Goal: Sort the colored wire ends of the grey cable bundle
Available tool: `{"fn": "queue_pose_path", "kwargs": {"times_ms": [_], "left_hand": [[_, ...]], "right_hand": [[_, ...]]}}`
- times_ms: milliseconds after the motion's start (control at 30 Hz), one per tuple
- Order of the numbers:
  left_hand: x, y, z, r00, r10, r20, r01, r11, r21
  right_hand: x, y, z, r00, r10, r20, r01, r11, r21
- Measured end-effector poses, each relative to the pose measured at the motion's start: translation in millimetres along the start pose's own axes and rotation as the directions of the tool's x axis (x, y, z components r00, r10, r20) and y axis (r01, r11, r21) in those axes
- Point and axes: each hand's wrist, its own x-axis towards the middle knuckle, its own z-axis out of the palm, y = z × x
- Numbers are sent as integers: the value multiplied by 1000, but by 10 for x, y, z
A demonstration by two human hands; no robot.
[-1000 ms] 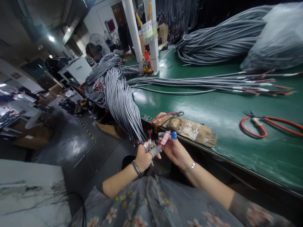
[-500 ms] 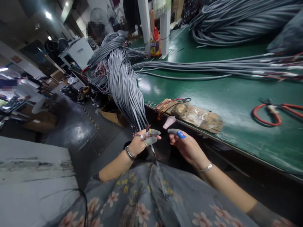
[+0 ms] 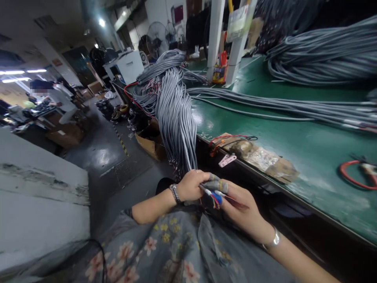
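My left hand [image 3: 193,184] is closed around the end of a grey cable, just under a thick hanging bundle of grey cables [image 3: 176,114]. Thin coloured wires [image 3: 215,196] stick out of that cable end to the right. My right hand [image 3: 240,206] meets the left one and pinches these wire ends with fingers in grey finger cots. Both hands are low over my lap, in front of the green table's edge [image 3: 265,177]. A small pink clip [image 3: 227,160] lies on that edge, just above the hands.
A taped cardboard pad [image 3: 262,157] with red and black leads lies on the green table. Long grey cables [image 3: 279,104] run across it, and a large coil [image 3: 324,55] lies behind. Red-handled pliers [image 3: 357,175] lie at right. White posts [image 3: 215,35] stand at the back. Another person [image 3: 50,98] works at far left.
My hands, held apart half a second ago, have come together lower over my lap. The pink clip now lies on the table edge. The view has swung left.
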Motion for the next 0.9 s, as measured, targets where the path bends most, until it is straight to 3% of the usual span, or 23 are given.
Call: {"fn": "queue_pose_path", "kwargs": {"times_ms": [133, 267, 333, 367, 400, 467, 533, 633, 733, 800, 900], "left_hand": [[-83, 21, -94, 996, 88, -26, -89, 995, -34], [-260, 29, -171, 969, 162, -186, -192, 969, -159], [-374, -8, -174, 962, 62, -268, -133, 958, -255], [-431, -39, -174, 953, -46, -300, -51, 950, -309], [-485, -77, -176, 935, -129, -329, 6, 937, -349], [-574, -156, -198, 862, -297, -411, 106, 899, -426], [-623, -209, -238, 844, -348, -408, 163, 891, -424], [-589, -185, -272, 904, -170, -392, 90, 972, -215], [-417, -73, -194, 961, 74, -265, -60, 996, 60], [-264, -9, -98, 979, 126, -163, -108, 988, 113], [-76, 25, 15, 992, 78, -102, -66, 991, 114]], "right_hand": [[-43, 21, 3, 997, -7, -74, 6, 1000, -5], [-107, 91, -57, 980, -21, -198, 21, 1000, -5], [-139, 131, -113, 972, -13, -235, 9, 1000, -20], [-154, 152, -146, 971, 1, -241, -5, 1000, -14], [-169, 173, -178, 971, 18, -239, -18, 1000, 0], [-191, 211, -234, 970, 46, -239, -41, 999, 23], [-196, 235, -262, 966, 58, -250, -55, 998, 22], [-152, 219, -218, 965, 96, -244, -92, 995, 30], [-50, 138, -89, 977, 125, -173, -114, 991, 71], [25, 75, 1, 989, 70, -130, -63, 996, 57], [86, 20, 73, 992, -93, -89, 90, 995, -37]]}}
